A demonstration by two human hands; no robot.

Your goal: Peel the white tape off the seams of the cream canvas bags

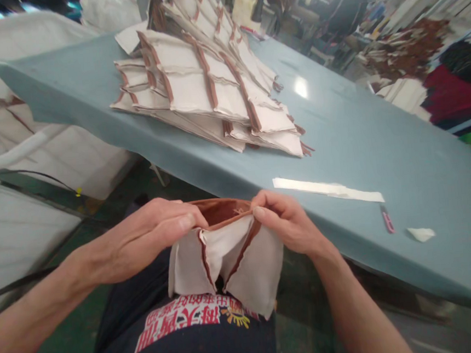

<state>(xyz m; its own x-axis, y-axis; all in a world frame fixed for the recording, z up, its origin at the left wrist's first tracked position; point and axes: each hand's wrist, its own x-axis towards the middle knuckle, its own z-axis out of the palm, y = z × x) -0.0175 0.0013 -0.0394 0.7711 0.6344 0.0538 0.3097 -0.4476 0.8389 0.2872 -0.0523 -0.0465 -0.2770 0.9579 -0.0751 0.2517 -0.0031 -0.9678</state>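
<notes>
Between my hands, over my lap, hangs a cream fabric panel piece with brown seams (250, 271). Along its top edge runs a brown band, which bows apart to show a reddish-brown inside. My left hand (158, 232) pinches that edge at the left, thumb on top. At the right end, my right hand (282, 216) grips the same edge between thumb and fingers. Two seams slant down the front, and the lower corners hang loose. What my curled fingers do behind the cloth is hidden.
A pile of similar cream pieces with brown seams (186, 82) lies on the blue-grey table (339, 134). Nearer me are a white strip (327, 186), a small pink-handled tool (386, 219) and a white scrap (421, 234). White sacks (49, 215) stand at the left.
</notes>
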